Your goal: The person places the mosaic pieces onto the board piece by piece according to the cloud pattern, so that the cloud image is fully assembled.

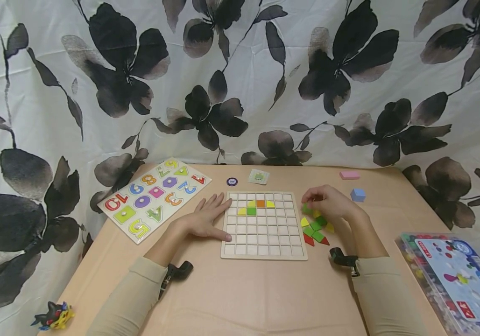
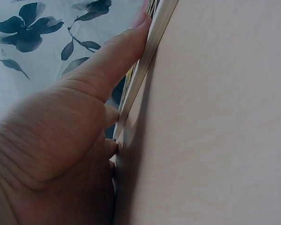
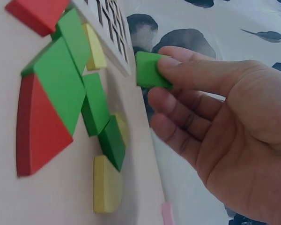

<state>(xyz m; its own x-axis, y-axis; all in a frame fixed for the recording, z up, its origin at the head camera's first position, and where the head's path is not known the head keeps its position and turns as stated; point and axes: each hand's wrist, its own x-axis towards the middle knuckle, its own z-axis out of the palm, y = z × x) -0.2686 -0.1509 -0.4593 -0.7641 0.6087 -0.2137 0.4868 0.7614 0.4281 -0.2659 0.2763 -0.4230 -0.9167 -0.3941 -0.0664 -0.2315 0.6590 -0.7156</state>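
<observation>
Plastic box point(image 1: 454, 280) cut off, lower right

At the left of the head view, the number puzzle board point(image 1: 154, 198) is showing coloured digits: a red 10, a blue 6, an orange 8, a yellow 9, a blue 2, an orange 3, a green 4 and a yellow 5. Print on the plastic box point(image 1: 458, 280) at lower right and on the small card point(image 1: 258, 176) is staying too small to read.
</observation>
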